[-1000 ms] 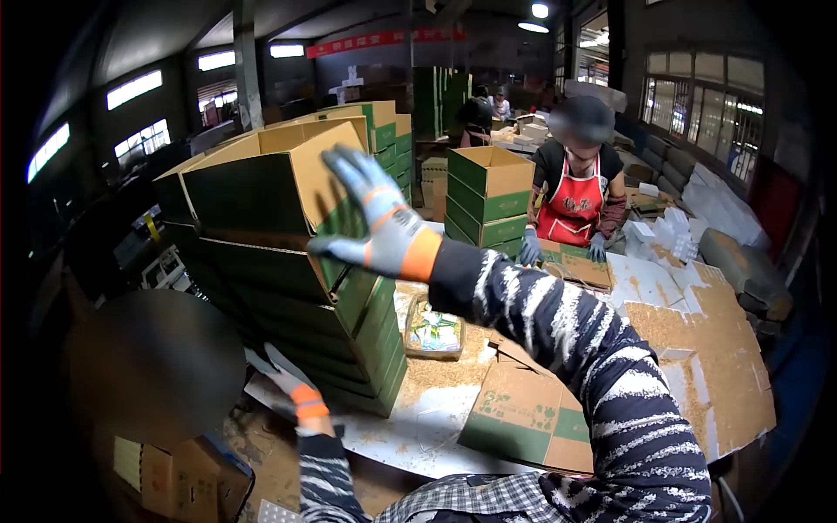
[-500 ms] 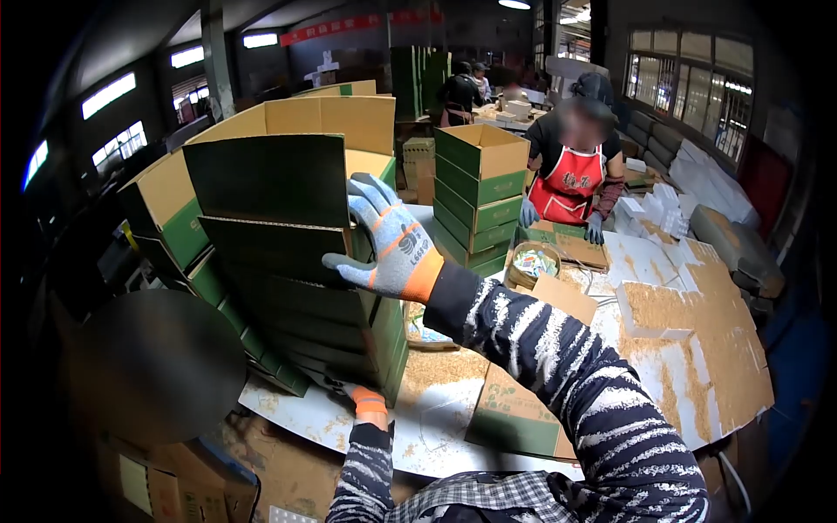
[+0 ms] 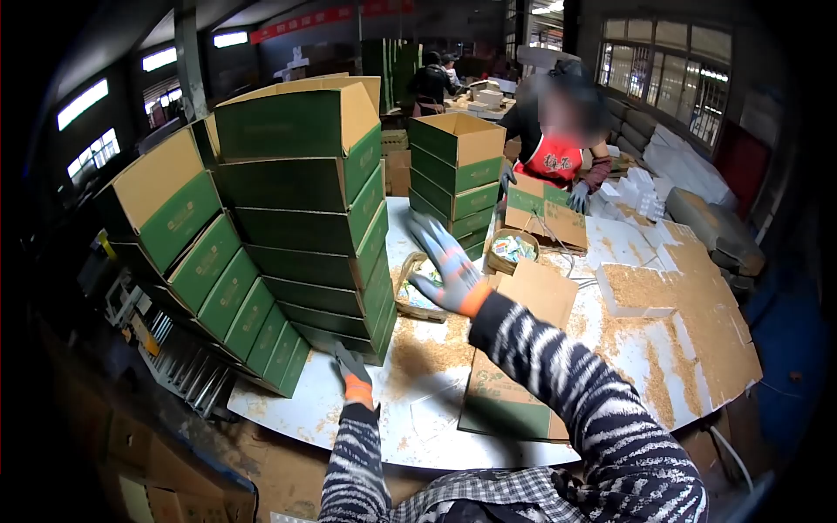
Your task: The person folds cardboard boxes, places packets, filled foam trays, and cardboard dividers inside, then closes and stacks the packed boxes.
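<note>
Near the middle, a tall stack of green cardboard boxes [image 3: 292, 240], open at the top with tan insides, stands on the white table [image 3: 418, 427]. At the foot of this stack is my left hand [image 3: 353, 376], in a grey and orange glove, fingers stretched out against the bottom box's near corner. My right hand [image 3: 446, 268], gloved alike, hangs over the table to the right of the stack, apart from it. Its fingers are spread and slightly blurred, with nothing in them. Behind the right hand sits a basket of small packets [image 3: 417, 295], partly covered by it.
A second box stack [image 3: 222, 288] leans at the left, and a third [image 3: 458, 170] stands farther back. Flattened cardboard [image 3: 514, 397] lies before me. Across the table, a person in a red apron [image 3: 558, 161] handles a carton [image 3: 562, 213]. Wood shavings [image 3: 711, 288] cover the right side.
My right hand has left the upper part of the stack and moved right and down. The top box now sits squarely on the stack. My left hand shows more at the base.
</note>
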Action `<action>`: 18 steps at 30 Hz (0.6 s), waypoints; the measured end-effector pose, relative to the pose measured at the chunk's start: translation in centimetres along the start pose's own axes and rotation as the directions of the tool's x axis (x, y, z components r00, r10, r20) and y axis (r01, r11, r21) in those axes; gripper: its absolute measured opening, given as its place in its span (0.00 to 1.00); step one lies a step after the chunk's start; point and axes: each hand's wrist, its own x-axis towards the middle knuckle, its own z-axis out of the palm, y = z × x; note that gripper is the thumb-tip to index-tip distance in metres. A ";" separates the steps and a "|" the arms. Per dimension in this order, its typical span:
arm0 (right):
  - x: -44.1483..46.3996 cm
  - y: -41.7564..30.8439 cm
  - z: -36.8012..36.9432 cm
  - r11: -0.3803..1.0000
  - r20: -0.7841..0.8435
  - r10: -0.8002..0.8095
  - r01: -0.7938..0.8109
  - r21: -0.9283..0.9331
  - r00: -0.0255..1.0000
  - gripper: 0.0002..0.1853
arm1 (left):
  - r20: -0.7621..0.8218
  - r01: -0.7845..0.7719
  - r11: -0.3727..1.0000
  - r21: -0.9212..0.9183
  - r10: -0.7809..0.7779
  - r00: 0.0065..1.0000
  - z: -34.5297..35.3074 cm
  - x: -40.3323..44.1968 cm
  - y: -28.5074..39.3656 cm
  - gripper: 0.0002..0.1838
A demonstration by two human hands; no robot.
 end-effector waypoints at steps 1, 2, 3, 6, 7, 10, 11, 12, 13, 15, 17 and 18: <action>-4.3 0.7 -0.4 0.996 0.036 0.060 -0.058 -0.067 0.998 0.40 | 0.002 0.001 0.994 -0.111 0.000 1.000 -0.6 -2.1 -1.0 0.28; -9.3 1.9 -0.6 0.978 0.076 0.155 -0.142 -0.154 0.985 0.40 | 0.006 -0.022 0.991 -0.131 0.023 1.000 -0.9 -4.2 -2.7 0.27; -14.9 3.4 -0.6 0.924 0.127 0.288 -0.240 -0.297 0.949 0.41 | 0.026 -0.075 0.996 -0.041 0.077 0.997 -1.3 -6.5 -5.1 0.27; -32.4 4.3 -1.6 0.667 0.174 0.680 -0.501 -0.551 0.713 0.46 | 0.393 -0.374 0.744 0.554 0.162 0.905 3.0 -15.7 -6.9 0.28; -36.2 2.5 -2.6 0.623 0.229 0.744 -0.528 -0.577 0.628 0.46 | 0.538 -0.472 0.622 0.625 0.094 0.838 4.8 -17.2 -6.8 0.28; -42.9 -4.4 -3.7 0.740 0.509 0.663 -0.379 -0.555 0.549 0.44 | 0.761 -0.738 0.187 0.649 -0.194 0.619 9.2 -18.1 -9.8 0.34; -43.2 -6.2 -4.0 0.773 0.558 0.626 -0.340 -0.536 0.544 0.42 | 0.782 -0.805 0.000 0.594 -0.237 0.577 10.5 -18.4 -11.0 0.36; -46.7 -5.4 -2.4 0.833 0.634 0.493 -0.112 -0.543 0.596 0.40 | 0.784 -0.806 0.005 0.592 -0.234 0.575 11.4 -18.2 -12.8 0.36; -50.0 -4.3 -1.1 0.846 0.713 0.352 0.121 -0.520 0.606 0.38 | 0.795 -0.840 -0.126 0.527 -0.275 0.540 12.0 -17.9 -14.9 0.39; -49.5 -4.3 -3.1 0.895 0.749 0.262 0.138 -0.425 0.608 0.35 | 0.800 -0.859 -0.249 0.448 -0.317 0.509 13.0 -18.9 -16.4 0.42; -47.5 -3.4 -6.2 0.951 0.734 0.298 -0.253 -0.175 0.611 0.39 | 0.614 -0.848 -0.319 0.423 -0.587 0.527 14.9 -20.0 -15.2 0.46; -45.8 -3.2 -8.4 0.858 0.761 0.456 -0.456 -0.238 0.460 0.45 | 0.518 -0.831 -0.330 0.447 -0.662 0.542 16.3 -20.4 -14.6 0.48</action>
